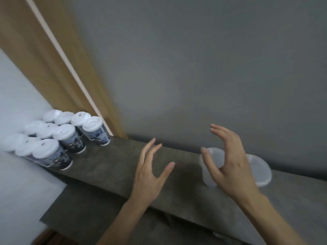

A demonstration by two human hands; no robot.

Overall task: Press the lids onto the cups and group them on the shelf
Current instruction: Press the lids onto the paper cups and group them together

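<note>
Both hands spread, holding nothing. My left hand (pixel 148 174) hovered over the shelf (pixel 109 165) mid-front edge; my right hand (pixel 230 165) partly hid the translucent tubs (pixel 260 170), probably two. Lidded cups (pixel 69 138) stood clustered at the left end.

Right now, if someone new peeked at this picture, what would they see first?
Probably the two open hands in the middle, the left hand and the right hand, spread over the dark shelf and seemingly holding nothing. Next, the bunch of white-lidded cups standing close together at the shelf's left end, by the wall. Behind the right hand sit cloudy plastic containers.
</note>
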